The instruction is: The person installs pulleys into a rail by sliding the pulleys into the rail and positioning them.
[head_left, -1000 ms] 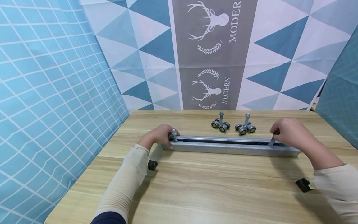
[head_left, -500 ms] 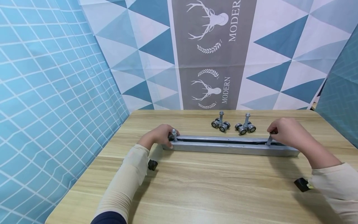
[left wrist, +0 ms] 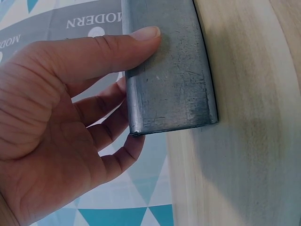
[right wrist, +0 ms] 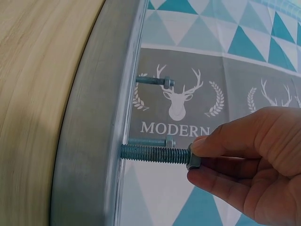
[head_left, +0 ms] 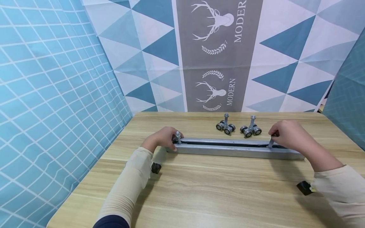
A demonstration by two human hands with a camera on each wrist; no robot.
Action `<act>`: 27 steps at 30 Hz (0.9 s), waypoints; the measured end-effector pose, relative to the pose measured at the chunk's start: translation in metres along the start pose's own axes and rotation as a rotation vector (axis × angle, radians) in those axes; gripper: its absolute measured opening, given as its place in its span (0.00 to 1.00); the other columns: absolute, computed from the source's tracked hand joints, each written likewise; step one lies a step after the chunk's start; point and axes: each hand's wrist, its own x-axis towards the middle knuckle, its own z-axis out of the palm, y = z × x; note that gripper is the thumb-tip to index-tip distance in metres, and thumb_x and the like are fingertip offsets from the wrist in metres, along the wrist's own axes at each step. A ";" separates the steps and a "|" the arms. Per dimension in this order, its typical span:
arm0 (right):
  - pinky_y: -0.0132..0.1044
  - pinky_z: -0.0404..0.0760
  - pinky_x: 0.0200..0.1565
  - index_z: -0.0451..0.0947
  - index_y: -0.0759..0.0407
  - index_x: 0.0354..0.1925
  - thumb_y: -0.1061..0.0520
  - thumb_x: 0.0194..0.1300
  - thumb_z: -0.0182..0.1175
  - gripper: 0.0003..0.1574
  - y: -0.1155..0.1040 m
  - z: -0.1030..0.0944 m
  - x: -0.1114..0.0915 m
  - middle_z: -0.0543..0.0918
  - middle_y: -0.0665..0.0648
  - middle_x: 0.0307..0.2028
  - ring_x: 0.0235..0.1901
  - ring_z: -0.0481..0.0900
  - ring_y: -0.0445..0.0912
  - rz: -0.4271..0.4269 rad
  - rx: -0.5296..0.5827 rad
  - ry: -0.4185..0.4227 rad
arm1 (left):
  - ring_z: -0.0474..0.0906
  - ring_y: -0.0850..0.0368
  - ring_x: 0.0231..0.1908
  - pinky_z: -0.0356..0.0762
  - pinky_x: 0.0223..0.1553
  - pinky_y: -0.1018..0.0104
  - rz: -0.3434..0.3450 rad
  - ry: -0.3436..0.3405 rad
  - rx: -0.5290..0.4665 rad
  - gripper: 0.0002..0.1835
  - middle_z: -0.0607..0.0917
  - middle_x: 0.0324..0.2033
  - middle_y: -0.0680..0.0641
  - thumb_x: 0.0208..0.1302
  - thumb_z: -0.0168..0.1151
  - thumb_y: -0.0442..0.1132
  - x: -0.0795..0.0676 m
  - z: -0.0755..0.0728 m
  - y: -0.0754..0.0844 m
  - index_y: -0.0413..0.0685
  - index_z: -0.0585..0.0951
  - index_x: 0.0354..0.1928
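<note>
A long grey metal rail [head_left: 233, 151] with a slot along its top lies across the table. At its left end my left hand [head_left: 162, 138] grips it, with the thumb [left wrist: 141, 43] on the front face and the fingers behind. A threaded bolt [head_left: 178, 137] stands up from the slot beside that hand. Toward the right end, my right hand [head_left: 293, 136] pinches the nut [right wrist: 194, 157] at the top of another threaded bolt [right wrist: 155, 154], which rises from the slot. Whatever these bolts join to inside the rail is hidden.
Two roller trolleys, a left one [head_left: 226, 127] and a right one [head_left: 251, 129], stand behind the rail with their bolts upright. The wooden table [head_left: 211, 193] ends at a patterned curtain [head_left: 154, 60] at the back. Blue checked cloth [head_left: 51, 104] hangs at the left.
My right hand has moved a little left along the rail, and the bolt it pinches has slid with it. The left hand and the rail have stayed in place.
</note>
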 end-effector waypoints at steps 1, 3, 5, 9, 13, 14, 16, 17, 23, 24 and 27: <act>0.50 0.80 0.32 0.86 0.69 0.31 0.70 0.53 0.65 0.05 -0.001 0.000 0.000 0.85 0.59 0.27 0.27 0.81 0.50 -0.003 0.000 0.002 | 0.75 0.57 0.42 0.75 0.46 0.59 0.002 0.000 0.001 0.31 0.84 0.46 0.52 0.42 0.81 0.36 0.000 0.000 0.000 0.52 0.84 0.54; 0.50 0.80 0.31 0.86 0.68 0.31 0.70 0.53 0.65 0.05 -0.001 0.001 0.001 0.85 0.59 0.27 0.27 0.81 0.50 -0.010 0.000 0.002 | 0.75 0.57 0.42 0.75 0.46 0.59 0.005 0.001 0.000 0.31 0.84 0.46 0.51 0.42 0.81 0.36 0.000 0.000 0.000 0.52 0.84 0.54; 0.50 0.80 0.31 0.86 0.68 0.31 0.70 0.53 0.65 0.05 -0.003 0.001 0.001 0.85 0.59 0.27 0.26 0.81 0.50 -0.016 0.002 0.005 | 0.75 0.57 0.42 0.75 0.46 0.59 0.006 0.003 0.000 0.31 0.84 0.46 0.51 0.42 0.81 0.35 0.001 0.000 0.000 0.52 0.84 0.54; 0.50 0.80 0.31 0.86 0.67 0.30 0.70 0.52 0.66 0.05 -0.007 0.001 0.003 0.85 0.58 0.27 0.26 0.81 0.49 -0.031 0.004 0.008 | 0.75 0.57 0.41 0.75 0.46 0.59 0.009 0.002 0.003 0.31 0.84 0.46 0.51 0.42 0.81 0.35 0.002 -0.001 0.001 0.51 0.84 0.54; 0.49 0.80 0.31 0.86 0.67 0.30 0.70 0.52 0.66 0.05 -0.010 0.002 0.007 0.85 0.58 0.27 0.26 0.80 0.48 -0.055 0.000 0.006 | 0.75 0.58 0.41 0.75 0.46 0.59 0.021 0.002 0.007 0.31 0.84 0.45 0.52 0.42 0.81 0.35 0.002 -0.002 0.001 0.51 0.84 0.54; 0.49 0.80 0.30 0.86 0.67 0.30 0.70 0.52 0.66 0.04 -0.011 0.002 0.008 0.85 0.58 0.27 0.26 0.80 0.48 -0.063 -0.001 0.003 | 0.75 0.58 0.41 0.75 0.47 0.59 0.024 0.002 0.006 0.31 0.84 0.45 0.51 0.42 0.81 0.35 0.002 -0.002 0.001 0.51 0.84 0.53; 0.48 0.79 0.30 0.86 0.67 0.30 0.70 0.52 0.66 0.04 -0.012 0.003 0.009 0.85 0.58 0.27 0.26 0.80 0.49 -0.072 -0.004 -0.003 | 0.75 0.58 0.42 0.75 0.47 0.59 0.021 0.001 0.006 0.31 0.84 0.46 0.51 0.42 0.82 0.35 0.001 -0.002 0.001 0.51 0.84 0.53; 0.48 0.79 0.30 0.86 0.67 0.30 0.70 0.52 0.66 0.04 -0.013 0.004 0.010 0.85 0.58 0.27 0.26 0.80 0.49 -0.075 -0.007 -0.007 | 0.75 0.58 0.42 0.75 0.47 0.59 0.019 0.000 0.004 0.31 0.84 0.46 0.51 0.41 0.82 0.35 0.001 -0.002 0.001 0.51 0.84 0.53; 0.49 0.80 0.31 0.86 0.66 0.30 0.70 0.52 0.66 0.05 -0.020 0.007 0.014 0.85 0.59 0.28 0.27 0.81 0.50 -0.093 -0.006 0.002 | 0.76 0.57 0.42 0.75 0.47 0.60 0.016 -0.001 0.001 0.31 0.84 0.45 0.52 0.41 0.82 0.34 0.002 -0.001 0.001 0.50 0.84 0.53; 0.49 0.80 0.31 0.87 0.66 0.30 0.71 0.52 0.66 0.05 -0.021 0.008 0.014 0.85 0.59 0.28 0.27 0.81 0.50 -0.099 -0.005 0.006 | 0.76 0.57 0.42 0.75 0.47 0.60 0.017 0.000 0.001 0.31 0.84 0.44 0.52 0.41 0.82 0.34 0.001 -0.001 0.000 0.50 0.84 0.53; 0.48 0.80 0.31 0.87 0.65 0.29 0.71 0.52 0.66 0.05 -0.025 0.009 0.016 0.85 0.58 0.28 0.27 0.81 0.49 -0.108 0.000 0.011 | 0.75 0.57 0.40 0.74 0.45 0.61 0.022 0.003 0.004 0.30 0.84 0.43 0.52 0.40 0.82 0.34 0.001 -0.001 0.000 0.51 0.85 0.52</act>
